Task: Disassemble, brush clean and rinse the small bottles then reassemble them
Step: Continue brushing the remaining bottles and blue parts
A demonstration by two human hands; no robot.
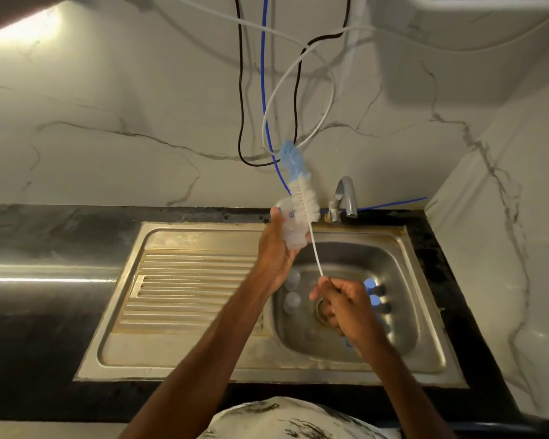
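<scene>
Two bare hands work over the stainless steel sink (184, 353). The right hand (346, 307) pinches the wire stem of a long white-bristled, blue-tipped bottle brush (303, 194). Beyond it, the left hand (276, 248) wraps round a small clear plastic bottle (290, 231) raised above the basin. The bristles lie against the bottle's side. For a good scrub, steady the bottle, line the tip up with its mouth, then twist while pushing.

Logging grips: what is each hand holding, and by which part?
The left hand grips the small clear bottle round its body. The right hand pinches the bottle brush at the lower end of its thin white handle.
</scene>
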